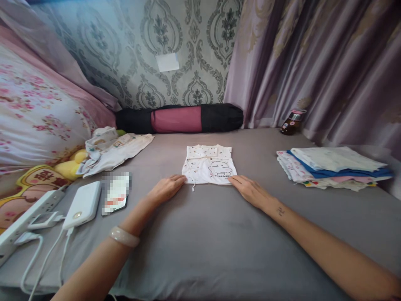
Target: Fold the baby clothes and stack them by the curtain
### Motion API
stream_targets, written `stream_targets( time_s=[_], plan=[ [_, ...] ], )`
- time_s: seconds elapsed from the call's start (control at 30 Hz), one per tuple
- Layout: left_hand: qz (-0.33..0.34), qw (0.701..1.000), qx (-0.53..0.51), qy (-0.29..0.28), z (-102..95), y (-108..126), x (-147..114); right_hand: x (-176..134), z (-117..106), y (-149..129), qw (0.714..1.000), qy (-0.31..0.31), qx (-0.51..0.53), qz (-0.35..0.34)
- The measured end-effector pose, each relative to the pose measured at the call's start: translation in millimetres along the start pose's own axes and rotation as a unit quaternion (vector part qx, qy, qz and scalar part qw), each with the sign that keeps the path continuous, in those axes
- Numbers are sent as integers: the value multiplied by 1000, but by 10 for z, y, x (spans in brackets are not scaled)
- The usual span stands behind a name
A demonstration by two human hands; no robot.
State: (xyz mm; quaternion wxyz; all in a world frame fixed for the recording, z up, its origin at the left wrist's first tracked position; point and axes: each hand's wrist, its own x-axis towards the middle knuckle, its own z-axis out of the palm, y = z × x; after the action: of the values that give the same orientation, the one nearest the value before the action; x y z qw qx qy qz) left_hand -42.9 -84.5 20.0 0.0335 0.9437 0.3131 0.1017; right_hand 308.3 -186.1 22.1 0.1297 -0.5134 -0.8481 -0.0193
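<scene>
A small white baby shirt (208, 165) lies flat and folded on the grey bed sheet (200, 234). It has a hippo outline and lettering on its front, small dots across the upper part, and a tie string hanging from its lower edge. My left hand (169, 188) is closed at the shirt's lower left corner, fingers together. At the lower right corner, my right hand (249, 191) pinches the cloth in the same way. Both thumbs are mostly hidden.
Folded clothes (332, 167) are stacked at right, near a dark bottle (291, 122). A black and maroon roll bag (178, 118) lies along the wall. At left are loose clothes (115, 150), a power bank (82, 205), a power strip (33, 223) with cables, and a blurred-out phone-like object (116, 193).
</scene>
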Motion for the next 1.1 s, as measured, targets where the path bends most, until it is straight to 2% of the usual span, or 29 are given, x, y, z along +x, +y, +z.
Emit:
stream_targets(
  time_s=[0.13,0.4,0.53,0.73,0.87,1.0,1.1],
  plan=[
    [16,1000,6,11,3,-11,55,-2,12,27,999,7,35,19],
    [-42,990,-108,82,47,-6,210,112,93,75,976,130,172,33],
    [-41,984,-135,111,48,22,232,140,91,44,964,152,213,55],
    [-26,985,-118,123,112,-2,219,101,122,37,974,123,188,17],
    [-15,991,-82,107,156,-41,292,175,149,92,983,115,141,28],
    [-46,991,-29,126,154,-51,406,303,155,157,990,101,83,55],
    [-84,985,-6,153,142,-44,501,401,180,214,987,111,88,75]
  ],
)
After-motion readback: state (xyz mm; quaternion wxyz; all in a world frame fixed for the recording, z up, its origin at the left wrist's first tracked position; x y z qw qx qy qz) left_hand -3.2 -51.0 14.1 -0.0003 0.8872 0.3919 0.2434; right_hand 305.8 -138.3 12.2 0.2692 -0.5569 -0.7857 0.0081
